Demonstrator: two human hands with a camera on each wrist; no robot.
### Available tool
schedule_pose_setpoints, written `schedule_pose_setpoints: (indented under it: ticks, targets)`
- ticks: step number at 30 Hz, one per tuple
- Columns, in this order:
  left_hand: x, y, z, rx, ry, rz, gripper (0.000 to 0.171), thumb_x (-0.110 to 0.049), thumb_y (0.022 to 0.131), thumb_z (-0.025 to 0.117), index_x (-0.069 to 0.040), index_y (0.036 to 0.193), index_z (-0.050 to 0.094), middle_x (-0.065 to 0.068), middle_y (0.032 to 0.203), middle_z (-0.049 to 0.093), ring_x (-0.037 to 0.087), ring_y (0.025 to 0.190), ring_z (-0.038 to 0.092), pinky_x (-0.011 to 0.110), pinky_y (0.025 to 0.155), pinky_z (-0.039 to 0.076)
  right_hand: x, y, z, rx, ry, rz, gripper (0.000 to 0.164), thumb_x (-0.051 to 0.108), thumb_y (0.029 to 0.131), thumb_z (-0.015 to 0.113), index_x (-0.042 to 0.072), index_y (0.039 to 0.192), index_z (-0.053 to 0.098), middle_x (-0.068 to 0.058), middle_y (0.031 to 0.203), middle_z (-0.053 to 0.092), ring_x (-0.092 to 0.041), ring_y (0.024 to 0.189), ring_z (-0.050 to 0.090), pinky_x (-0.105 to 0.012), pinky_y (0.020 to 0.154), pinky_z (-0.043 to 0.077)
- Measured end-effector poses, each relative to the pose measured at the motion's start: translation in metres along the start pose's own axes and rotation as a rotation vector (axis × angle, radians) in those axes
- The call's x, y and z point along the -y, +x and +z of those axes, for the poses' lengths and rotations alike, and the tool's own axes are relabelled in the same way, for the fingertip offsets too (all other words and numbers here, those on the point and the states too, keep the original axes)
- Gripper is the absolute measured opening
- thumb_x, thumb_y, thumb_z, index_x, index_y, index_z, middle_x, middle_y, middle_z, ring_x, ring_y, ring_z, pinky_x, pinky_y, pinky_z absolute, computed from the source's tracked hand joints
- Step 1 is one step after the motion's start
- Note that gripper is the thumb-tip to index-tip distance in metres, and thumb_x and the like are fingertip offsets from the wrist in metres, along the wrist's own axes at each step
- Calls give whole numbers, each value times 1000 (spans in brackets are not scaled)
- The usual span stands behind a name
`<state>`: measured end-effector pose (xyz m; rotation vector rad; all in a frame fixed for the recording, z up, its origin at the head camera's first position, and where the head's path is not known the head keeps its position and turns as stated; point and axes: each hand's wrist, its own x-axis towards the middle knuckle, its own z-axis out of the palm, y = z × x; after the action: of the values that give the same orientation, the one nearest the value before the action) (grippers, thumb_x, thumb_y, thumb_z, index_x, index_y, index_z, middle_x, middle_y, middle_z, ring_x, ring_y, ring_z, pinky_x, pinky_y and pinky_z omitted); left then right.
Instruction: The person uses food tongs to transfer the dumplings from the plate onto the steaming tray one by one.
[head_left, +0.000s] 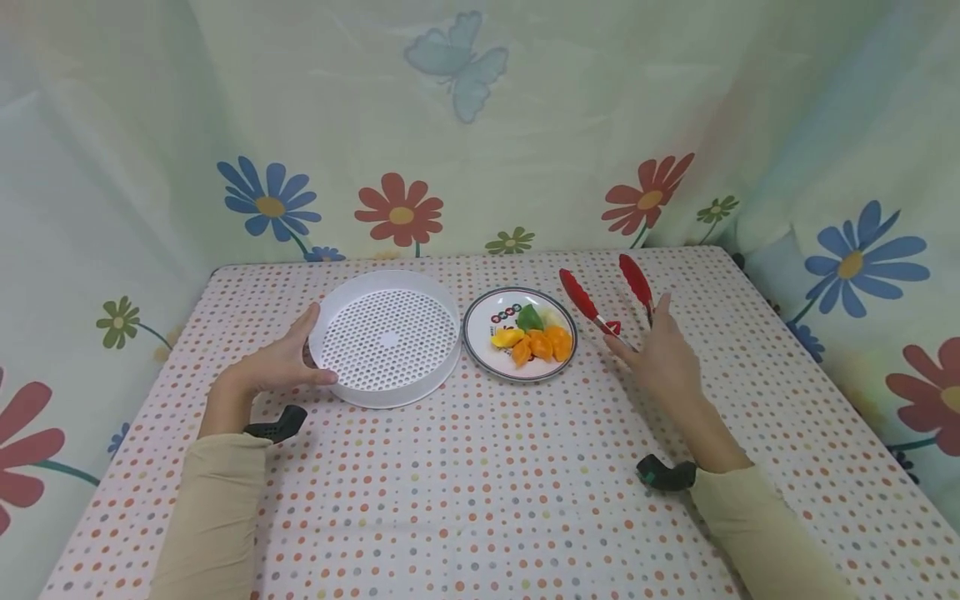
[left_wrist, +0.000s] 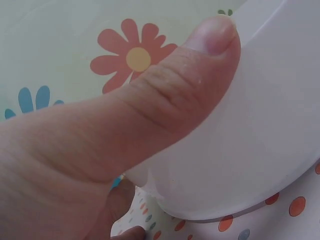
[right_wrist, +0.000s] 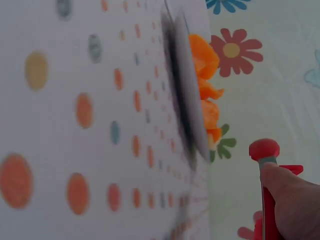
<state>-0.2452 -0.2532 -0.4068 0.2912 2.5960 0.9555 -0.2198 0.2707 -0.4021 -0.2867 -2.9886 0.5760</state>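
A round white steamer basket (head_left: pixel 387 339) with a perforated bottom sits on the table. My left hand (head_left: pixel 288 360) is spread against its left outer side; in the left wrist view the thumb (left_wrist: pixel 165 90) lies on the smooth white wall (left_wrist: pixel 235 150). The far fingertips are partly hidden. My right hand (head_left: pixel 667 354) holds tongs (head_left: pixel 577 293) with red tips, raised right of the plate, arms apart and nothing between them. The right wrist view shows the thumb (right_wrist: pixel 287 185) on the red-and-metal handle. On the white plate (head_left: pixel 491 358) are several orange, yellow, green and whitish dumpling-shaped pieces (head_left: pixel 540 342).
A dotted cloth (head_left: pixel 465 500) covers the table, whose back edge meets a flowered curtain (head_left: pixel 525 183). Plate and basket stand close side by side. Dark wrist cameras (head_left: pixel 666 473) project from both sleeves.
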Motion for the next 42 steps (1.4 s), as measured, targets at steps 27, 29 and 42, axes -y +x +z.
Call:
schedule_pose_setpoints:
  ticks: [27, 29, 42]
  targets:
    - [-1, -1, 1, -9, -6, -2, 132, -40, 71, 82, -11, 150, -20, 17, 158, -19, 43, 145, -12, 67, 112, 5, 42, -59, -56, 107, -469, -571, 103, 44, 70, 81, 2, 147, 28, -22, 132, 57, -38, 111, 61, -49, 77, 56]
    - [-1, -1, 1, -9, -10, 0, 132, -40, 71, 82, -11, 150, -20, 17, 158, -19, 42, 145, -12, 67, 112, 5, 44, -60, -56, 107, -485, -586, 101, 44, 70, 82, 4, 147, 30, -21, 130, 58, -37, 110, 62, -49, 78, 56]
    - [-1, -1, 0, -8, 9, 1, 132, -41, 71, 82, -12, 149, -21, 16, 158, -19, 41, 145, -12, 67, 112, 6, 54, -58, -60, 162, -549, -630, 92, 39, 73, 80, 6, 146, 34, -17, 134, 56, -35, 113, 61, -45, 75, 57]
